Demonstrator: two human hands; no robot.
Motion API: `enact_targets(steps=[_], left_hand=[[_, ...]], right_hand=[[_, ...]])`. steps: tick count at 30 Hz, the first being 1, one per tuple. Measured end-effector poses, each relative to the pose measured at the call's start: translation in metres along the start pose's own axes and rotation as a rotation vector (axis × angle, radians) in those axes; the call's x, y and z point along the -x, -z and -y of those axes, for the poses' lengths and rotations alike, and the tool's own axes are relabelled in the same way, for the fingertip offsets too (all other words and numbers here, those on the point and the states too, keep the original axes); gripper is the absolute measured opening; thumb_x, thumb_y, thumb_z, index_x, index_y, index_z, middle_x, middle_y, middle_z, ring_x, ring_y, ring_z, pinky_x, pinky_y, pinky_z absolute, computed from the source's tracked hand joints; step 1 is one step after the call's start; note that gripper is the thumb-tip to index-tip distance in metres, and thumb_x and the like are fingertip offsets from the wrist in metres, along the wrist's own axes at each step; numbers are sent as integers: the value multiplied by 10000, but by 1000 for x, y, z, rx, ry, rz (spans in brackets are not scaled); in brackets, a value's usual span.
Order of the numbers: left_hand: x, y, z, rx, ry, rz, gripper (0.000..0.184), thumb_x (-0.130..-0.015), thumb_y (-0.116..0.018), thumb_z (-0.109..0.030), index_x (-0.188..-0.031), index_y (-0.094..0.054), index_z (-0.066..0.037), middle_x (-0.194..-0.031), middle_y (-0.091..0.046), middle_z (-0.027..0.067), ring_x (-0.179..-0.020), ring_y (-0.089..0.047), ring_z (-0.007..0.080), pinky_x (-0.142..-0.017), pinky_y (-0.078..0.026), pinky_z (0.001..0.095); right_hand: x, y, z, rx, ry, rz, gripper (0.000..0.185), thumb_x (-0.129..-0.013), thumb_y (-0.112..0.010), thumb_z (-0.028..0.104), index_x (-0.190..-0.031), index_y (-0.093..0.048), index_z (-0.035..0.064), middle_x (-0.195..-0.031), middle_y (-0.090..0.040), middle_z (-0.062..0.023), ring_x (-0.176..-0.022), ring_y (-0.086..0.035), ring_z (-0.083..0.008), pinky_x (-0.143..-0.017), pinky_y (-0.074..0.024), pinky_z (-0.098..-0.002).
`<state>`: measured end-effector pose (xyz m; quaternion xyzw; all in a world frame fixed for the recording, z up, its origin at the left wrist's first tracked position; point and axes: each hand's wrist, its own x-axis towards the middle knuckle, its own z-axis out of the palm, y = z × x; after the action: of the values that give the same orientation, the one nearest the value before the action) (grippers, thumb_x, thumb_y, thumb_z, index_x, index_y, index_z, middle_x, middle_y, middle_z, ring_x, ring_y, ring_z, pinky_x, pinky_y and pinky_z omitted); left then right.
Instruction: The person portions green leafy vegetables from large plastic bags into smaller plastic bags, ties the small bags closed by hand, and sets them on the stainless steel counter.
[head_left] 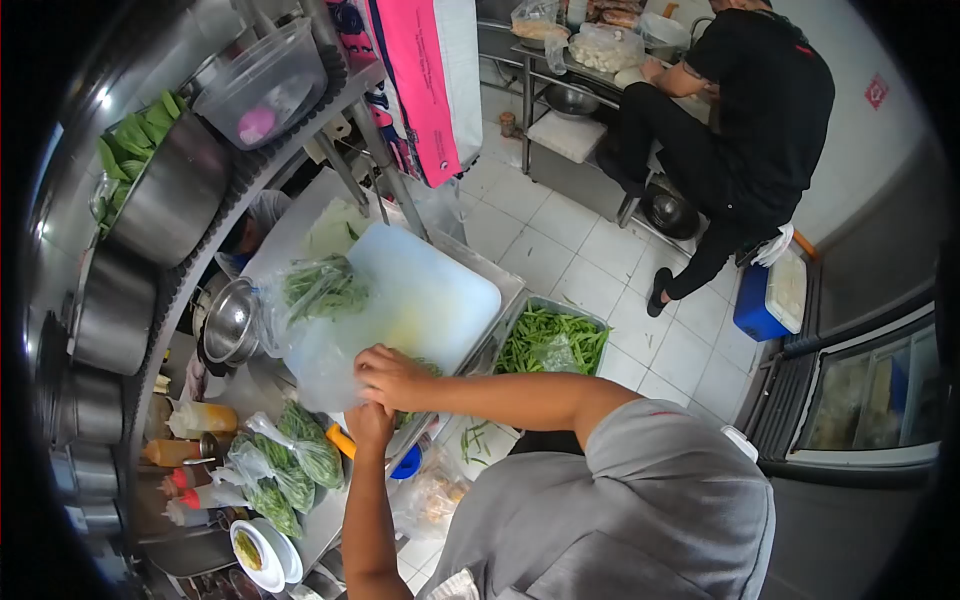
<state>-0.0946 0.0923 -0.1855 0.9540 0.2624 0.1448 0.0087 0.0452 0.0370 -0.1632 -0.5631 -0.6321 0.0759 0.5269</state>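
Note:
My right hand (393,377) and my left hand (370,424) are close together over the near edge of a white cutting board (440,285). Both have their fingers closed on a clear plastic bag (328,365), which spreads out to the left of them. Beyond it, a clear bag of cut greens (325,287) lies on the board's far left part. Some cut green pieces (428,367) show beside my right forearm, partly hidden by it. An orange handle (341,440) sticks out next to my left wrist.
Filled bags of greens (290,460), squeeze bottles (205,418) and a metal strainer bowl (231,320) stand left. A bin of green beans (550,345) is beyond the board. Steel pots (175,190) line the shelf. A co-worker (755,110) sits at another table.

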Motion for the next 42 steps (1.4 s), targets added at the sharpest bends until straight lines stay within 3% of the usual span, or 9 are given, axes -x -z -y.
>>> enact_targets(steps=[5, 7, 18, 21, 22, 23, 26, 29, 42], left_hand=[[-12, 19, -12, 229, 333, 292, 563, -786, -593, -363, -1217, -488, -16, -1119, -568, 205, -1056, -505, 372, -940, -337, 434], [-6, 1, -9, 347, 156, -284, 672, -756, -626, -426, -1248, -452, -3, -1189, -530, 186, -1102, -477, 332, -955, -326, 401], [-7, -14, 9, 696, 677, -135, 676, -878, -425, -526, -1303, -390, -1, -1202, -514, 179, -1116, -473, 281, -961, -330, 341], [-7, -3, 5, 697, 779, -58, 679, -890, -381, -544, -1282, -417, 10, -1175, -537, 187, -1104, -492, 285, -956, -338, 337], [-10, 1, 3, 696, 826, -15, 683, -894, -367, -550, -1275, -426, 13, -1166, -545, 190, -1100, -498, 286, -954, -341, 336], [-14, 6, 1, 691, 883, 52, 687, -898, -352, -556, -1268, -436, 17, -1158, -553, 192, -1096, -504, 287, -953, -343, 334], [-24, 40, -8, 689, 1044, 187, 700, -905, -323, -568, -1255, -454, 25, -1140, -568, 198, -1088, -516, 290, -949, -349, 331], [-28, 76, -37, 977, 1167, -284, 714, -909, -291, -563, -1157, -532, 61, -1133, -565, 229, -1098, -512, 314, -941, -360, 339], [-14, 95, -60, 965, 372, -539, 550, -963, -268, -370, -1354, -307, 15, -1342, -386, 166, -1260, -346, 276, -1043, -247, 343]], right_hand=[[-48, -55, 23, -274, -699, 132, 462, -850, -463, 448, -851, -609, 9, -1057, -580, -183, -1022, -503, -351, -821, -407, -458], [-38, -147, 3, -109, -642, -27, 498, -861, -424, 466, -838, -616, 6, -975, -599, -201, -943, -540, -370, -828, -402, -478], [-29, -59, 83, -47, -441, 140, 517, -897, -383, 417, -658, -640, 37, -693, -630, -184, -747, -618, -376, -853, -377, -529], [-12, -67, 69, 79, -154, -48, 414, -899, -424, 378, -693, -630, 84, -771, -628, -133, -763, -531, -348, -905, -332, -453], [-9, -53, 51, -261, -243, 235, 173, -871, -532, 209, -923, -598, 58, -902, -595, -140, -1036, -503, -328, -997, -288, -477], [0, -37, 60, -735, -349, 53, 120, -855, -538, 149, -929, -563, 58, -832, -569, -105, -906, -537, -243, -845, -405, -357], [31, 23, 58, -494, -276, -110, 465, -827, -608, 171, -1219, -405, 23, -1232, -429, -105, -1117, -441, -196, -943, -364, -333], [35, 26, 39, -517, -435, -137, 555, -805, -634, 199, -1258, -368, 23, -1250, -418, -112, -1134, -432, -195, -949, -360, -335], [6, 28, 51, -1286, -719, 161, 442, -802, -612, 149, -1200, -450, 42, -1106, -528, -75, -1010, -523, -173, -884, -422, -315]])
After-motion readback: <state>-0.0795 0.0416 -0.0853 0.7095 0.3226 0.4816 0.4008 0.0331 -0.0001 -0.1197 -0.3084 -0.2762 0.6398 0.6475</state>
